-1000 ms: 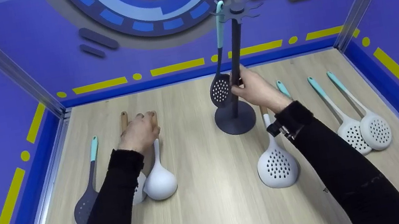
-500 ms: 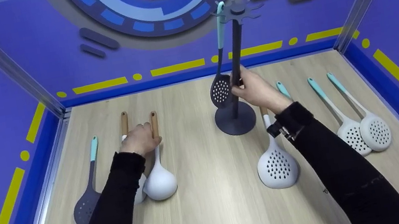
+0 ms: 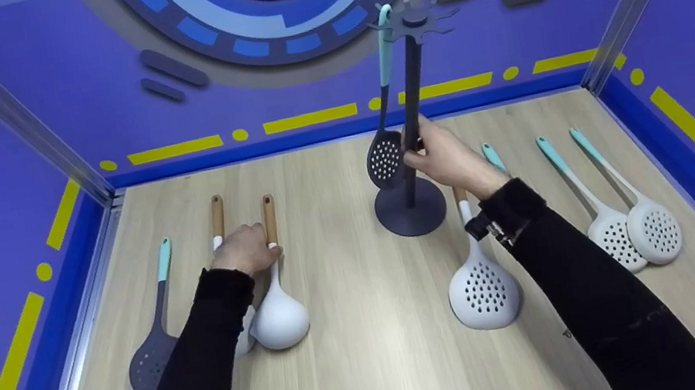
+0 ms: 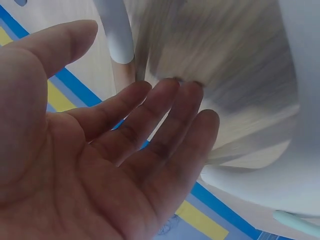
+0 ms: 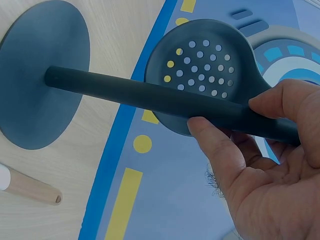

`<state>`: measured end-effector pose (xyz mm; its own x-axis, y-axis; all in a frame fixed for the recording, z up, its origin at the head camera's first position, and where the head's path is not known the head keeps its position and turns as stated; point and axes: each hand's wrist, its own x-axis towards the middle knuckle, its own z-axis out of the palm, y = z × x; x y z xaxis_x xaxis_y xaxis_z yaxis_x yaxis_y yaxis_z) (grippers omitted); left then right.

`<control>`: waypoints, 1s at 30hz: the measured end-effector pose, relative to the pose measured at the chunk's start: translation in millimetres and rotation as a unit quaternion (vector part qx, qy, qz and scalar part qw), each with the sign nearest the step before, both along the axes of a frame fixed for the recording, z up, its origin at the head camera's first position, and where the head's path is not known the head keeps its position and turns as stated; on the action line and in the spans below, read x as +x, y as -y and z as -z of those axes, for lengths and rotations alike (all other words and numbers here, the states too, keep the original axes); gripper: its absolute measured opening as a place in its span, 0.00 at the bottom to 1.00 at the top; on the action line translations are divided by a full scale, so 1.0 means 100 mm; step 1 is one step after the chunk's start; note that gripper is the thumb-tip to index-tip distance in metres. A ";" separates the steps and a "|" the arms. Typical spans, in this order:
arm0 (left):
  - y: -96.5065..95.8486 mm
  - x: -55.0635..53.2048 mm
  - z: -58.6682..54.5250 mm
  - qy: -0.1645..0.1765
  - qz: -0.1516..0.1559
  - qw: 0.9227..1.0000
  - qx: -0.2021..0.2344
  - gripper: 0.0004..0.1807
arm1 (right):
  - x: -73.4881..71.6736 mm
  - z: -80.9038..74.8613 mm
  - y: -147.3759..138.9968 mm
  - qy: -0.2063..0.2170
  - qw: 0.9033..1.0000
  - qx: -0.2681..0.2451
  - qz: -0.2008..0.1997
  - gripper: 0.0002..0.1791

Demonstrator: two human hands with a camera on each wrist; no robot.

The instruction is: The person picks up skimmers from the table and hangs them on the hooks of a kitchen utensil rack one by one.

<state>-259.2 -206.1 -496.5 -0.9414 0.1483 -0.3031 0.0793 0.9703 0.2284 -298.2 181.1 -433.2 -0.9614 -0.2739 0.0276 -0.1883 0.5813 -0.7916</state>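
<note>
My right hand (image 3: 450, 156) grips the black pole of a utensil stand (image 3: 412, 212), thumb and fingers around it. On the stand's hooked top hangs a dark skimmer (image 3: 385, 160) with a mint handle. My left hand (image 3: 246, 251) is just over the neck of a white ladle (image 3: 280, 319) with a wooden handle. In the left wrist view its fingers (image 4: 165, 120) are spread and slightly bent, holding nothing; a white-and-wood handle (image 4: 122, 47) passes between thumb and index finger, apparently untouched. Left of the ladle lies another wooden-handled white utensil (image 3: 218, 217), its head mostly hidden.
At the left lies a dark slotted turner (image 3: 153, 365). Right of the stand are a white slotted utensil (image 3: 484, 295) and two white skimmers (image 3: 655, 232) with mint handles. Another mint handle (image 3: 491, 155) shows behind my right wrist. Blue panels (image 3: 276, 108) wall the table.
My left hand has drawn back toward me along the ladle, from its wooden handle to the white neck. The right hand and the stand have stayed put.
</note>
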 end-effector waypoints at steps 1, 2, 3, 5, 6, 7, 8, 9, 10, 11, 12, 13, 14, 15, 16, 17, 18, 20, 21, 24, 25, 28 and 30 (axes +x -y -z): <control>0.00 0.00 0.01 -0.001 0.001 1.000 -0.003 0.24 | 0.01 0.00 0.00 0.000 1.000 -0.001 -0.001 0.12; 0.00 0.00 0.02 -0.001 0.000 1.000 -0.005 0.24 | 0.01 0.00 0.00 0.000 1.000 -0.001 -0.001 0.12; 0.00 0.00 0.02 -0.003 -0.001 1.000 -0.006 0.23 | 0.00 0.00 0.00 0.001 1.000 -0.003 -0.001 0.12; 0.00 0.00 0.04 -0.007 -0.006 1.000 -0.005 0.22 | 0.00 0.01 0.00 0.000 1.000 -0.004 -0.002 0.12; -0.01 0.00 0.05 -0.008 -0.008 1.000 -0.006 0.21 | -0.01 0.01 0.00 0.000 1.000 -0.005 -0.002 0.12; -0.01 -0.01 0.05 -0.009 -0.010 1.000 -0.007 0.21 | -0.01 0.02 -0.01 0.000 1.000 -0.005 -0.002 0.12; -0.01 -0.01 0.06 -0.009 -0.011 1.000 -0.009 0.21 | -0.01 0.02 -0.01 0.000 1.000 -0.005 -0.002 0.12; -0.01 -0.01 0.06 -0.010 -0.012 1.000 -0.011 0.21 | -0.01 0.02 -0.01 -0.001 1.000 -0.004 -0.002 0.12; -0.02 -0.01 0.06 -0.009 -0.013 1.000 -0.013 0.22 | -0.01 0.01 -0.01 -0.002 1.000 -0.003 -0.003 0.13; -0.03 0.00 0.06 -0.009 -0.013 1.000 -0.015 0.22 | -0.01 0.01 -0.01 -0.003 1.000 -0.003 -0.004 0.13; -0.03 0.00 0.05 -0.008 -0.013 1.000 -0.016 0.22 | -0.01 0.01 -0.01 -0.004 1.000 -0.002 -0.005 0.13; -0.04 0.01 0.04 -0.008 -0.014 1.000 -0.017 0.22 | -0.01 0.01 -0.01 -0.005 1.000 -0.002 -0.006 0.13; -0.04 0.01 0.04 -0.008 -0.013 1.000 -0.017 0.22 | -0.01 0.01 -0.01 -0.006 1.000 -0.001 -0.007 0.13; -0.05 0.02 0.03 -0.008 -0.015 1.000 -0.016 0.22 | -0.01 0.02 -0.01 -0.006 1.000 0.000 -0.008 0.13; -0.06 0.02 0.02 -0.007 -0.017 1.000 -0.014 0.22 | -0.02 0.02 -0.01 -0.006 1.000 0.000 -0.008 0.14; -0.06 0.02 0.02 -0.006 -0.018 1.000 -0.012 0.22 | -0.01 0.01 -0.01 -0.006 1.000 0.000 -0.009 0.14; -0.05 0.01 0.04 -0.006 -0.017 1.000 -0.011 0.22 | -0.02 0.01 -0.01 -0.006 1.000 0.000 -0.009 0.14; -0.02 -0.05 0.12 -0.005 -0.015 1.000 -0.011 0.22 | -0.02 0.01 -0.01 -0.004 1.000 0.002 -0.007 0.14; 0.01 -0.10 0.22 -0.009 -0.014 1.000 -0.011 0.21 | -0.01 0.01 -0.01 -0.002 1.000 0.002 -0.007 0.15; 0.14 -0.30 0.54 -0.018 0.000 1.000 -0.012 0.21 | 0.00 0.00 -0.01 -0.002 1.000 0.002 -0.005 0.15; 0.18 -0.36 0.65 -0.020 0.002 1.000 -0.012 0.20 | 0.00 0.00 -0.01 -0.002 1.000 0.002 -0.005 0.15; 0.25 -0.47 0.83 -0.023 0.007 1.000 -0.002 0.18 | 0.00 0.00 -0.01 -0.007 1.000 0.001 -0.005 0.14; 0.25 -0.48 0.87 -0.023 -0.002 1.000 0.009 0.16 | -0.01 0.01 -0.01 -0.009 1.000 0.000 -0.006 0.14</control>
